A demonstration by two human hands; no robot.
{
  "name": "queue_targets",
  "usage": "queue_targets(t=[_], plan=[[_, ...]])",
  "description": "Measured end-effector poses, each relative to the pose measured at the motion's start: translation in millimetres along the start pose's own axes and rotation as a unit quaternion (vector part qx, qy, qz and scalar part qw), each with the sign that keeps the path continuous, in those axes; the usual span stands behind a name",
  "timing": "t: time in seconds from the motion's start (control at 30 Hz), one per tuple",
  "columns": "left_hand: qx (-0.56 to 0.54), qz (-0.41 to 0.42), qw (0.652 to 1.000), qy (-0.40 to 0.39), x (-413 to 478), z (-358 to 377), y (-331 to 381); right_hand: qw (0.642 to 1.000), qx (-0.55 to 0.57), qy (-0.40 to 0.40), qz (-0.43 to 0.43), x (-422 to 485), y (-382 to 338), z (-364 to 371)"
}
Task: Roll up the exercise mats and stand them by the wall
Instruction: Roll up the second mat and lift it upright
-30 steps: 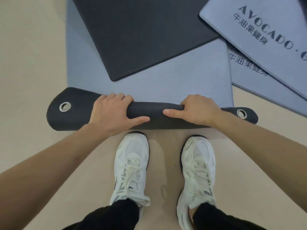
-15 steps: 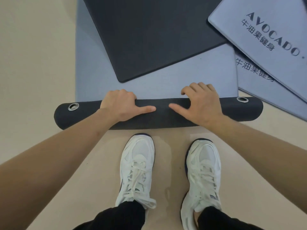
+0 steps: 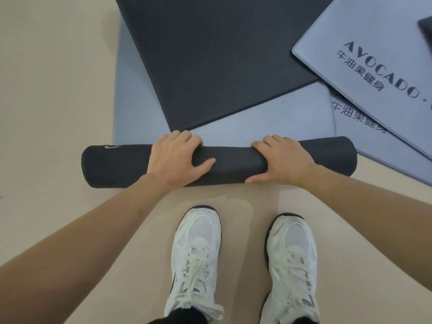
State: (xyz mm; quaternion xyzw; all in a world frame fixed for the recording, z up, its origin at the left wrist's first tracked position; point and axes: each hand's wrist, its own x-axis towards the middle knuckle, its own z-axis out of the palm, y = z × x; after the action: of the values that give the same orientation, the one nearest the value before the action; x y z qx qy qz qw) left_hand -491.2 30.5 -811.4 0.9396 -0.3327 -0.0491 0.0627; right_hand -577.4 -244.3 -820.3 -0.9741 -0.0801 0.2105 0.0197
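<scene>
Early stage: roll (image 3: 229, 163) started at near end of grey mat (image 3: 268, 118), on the floor (image 3: 46, 90). Left hand (image 3: 174, 157) and right hand (image 3: 282, 160), the two hands apart, each grip it, fingers over top. Black mat (image 3: 210, 54) overlaps the unrolled part, printed mats (image 3: 374, 54) flat; no wall in view

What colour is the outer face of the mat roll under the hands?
Dark charcoal, nearly black: the mat roll shows best in the head view.

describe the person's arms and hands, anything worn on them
Both forearms are bare as far as the frame shows, with no sleeves in view. The left hand and right hand wear no gloves, and no watch, ring or wristband is visible.
</scene>
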Motion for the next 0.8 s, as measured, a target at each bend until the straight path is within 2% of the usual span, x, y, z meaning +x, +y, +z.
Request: queue_targets(t=[0.07,0.17,0.27,0.4,0.53,0.6,0.67,0.73,0.8], plan=[[-0.001,0.03,0.999,0.012,-17,3,14,0.999,0.039,-0.01,0.007,6,3,-10],[0.034,0.023,0.999,-0.036,-26,10,24,0.998,0.065,-0.017,0.009,10,3,-18],[0.038,0.016,0.998,-0.054,-22,7,16,0.992,0.105,-0.062,0.017,15,-7,-24],[0.037,0.006,0.988,-0.153,-17,-8,3,0.97,0.198,-0.135,0.028,20,-20,-26],[0.063,0.049,0.974,-0.213,-15,-15,-1,0.946,0.253,-0.199,0.035,8,-31,-21],[0.07,0.063,0.97,-0.225,-16,-12,1,0.961,0.223,-0.156,0.041,-6,-34,-16],[0.057,0.057,0.969,-0.234,-11,-13,1,0.986,0.158,-0.033,0.05,-23,-36,-6],[0.029,0.037,0.966,-0.253,-1,-16,-2,0.991,0.103,0.064,0.059,-40,-42,4],[0.013,0.025,0.961,-0.276,6,-17,-6,0.993,0.055,0.089,0.056,-51,-48,14]])
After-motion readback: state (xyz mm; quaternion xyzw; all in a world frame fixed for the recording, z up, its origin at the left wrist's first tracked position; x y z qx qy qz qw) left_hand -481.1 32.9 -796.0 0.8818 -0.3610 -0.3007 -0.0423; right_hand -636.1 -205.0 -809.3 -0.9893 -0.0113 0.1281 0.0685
